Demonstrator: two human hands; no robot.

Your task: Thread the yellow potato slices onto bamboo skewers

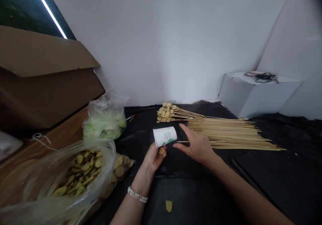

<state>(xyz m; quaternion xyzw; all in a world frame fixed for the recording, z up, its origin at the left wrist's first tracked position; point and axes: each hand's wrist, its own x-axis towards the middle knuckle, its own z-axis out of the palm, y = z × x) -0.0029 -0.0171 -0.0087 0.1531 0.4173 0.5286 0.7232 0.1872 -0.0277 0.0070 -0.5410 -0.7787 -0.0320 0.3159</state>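
Note:
A white paper cup (164, 136) with green leaf print lies tipped on its side in my left hand (154, 156), its rim toward the left. Something small and yellowish shows at the fingers under the cup; I cannot make out how it is held. My right hand (198, 146) is just right of the cup's base, thumb and forefinger spread apart. Behind and beneath it lie many bamboo skewers (231, 132), one tip showing between thumb and forefinger. Beyond the cup, a bundle of skewers carries pale round slices (166, 112) on its ends.
An open plastic bag of potato-like slices (84, 171) stands at left, a knotted bag of pale green vegetable (105, 121) behind it. A single slice (169, 206) lies in front on the black sheet. A cardboard box (47, 91) and a white box (256, 89) flank the space.

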